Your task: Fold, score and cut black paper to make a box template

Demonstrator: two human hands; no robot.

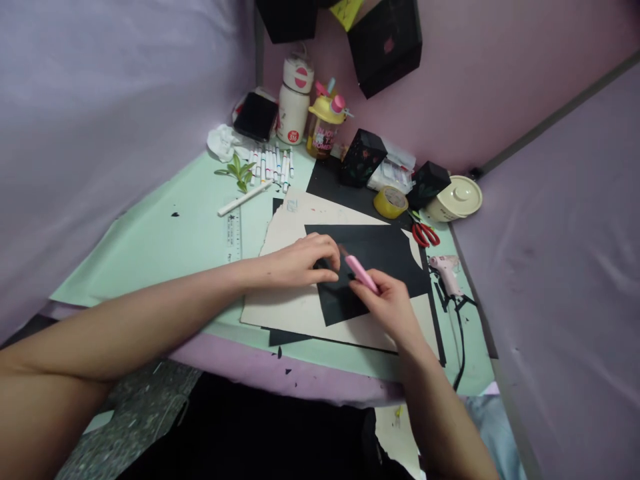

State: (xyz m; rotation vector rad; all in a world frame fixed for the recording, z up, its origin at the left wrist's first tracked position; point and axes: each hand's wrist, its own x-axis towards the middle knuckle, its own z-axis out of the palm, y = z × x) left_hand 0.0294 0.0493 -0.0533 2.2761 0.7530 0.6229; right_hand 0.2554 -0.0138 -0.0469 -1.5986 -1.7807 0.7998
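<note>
A sheet of black paper (373, 257) lies on a beige board (300, 307) in the middle of the green desk. My left hand (303, 260) rests on the paper's left part, fingers curled and pressing it down. My right hand (387, 303) grips a pink craft knife (361, 272), whose tip points up and left and touches the black paper just beside my left fingertips.
A clear ruler (233, 235) and white pen (245, 198) lie to the left, markers (270, 165) and bottles (295, 100) behind. A yellow tape roll (390, 201), red scissors (425, 235), a cream lidded pot (457, 198) and a pink glue gun (447, 273) stand at the right.
</note>
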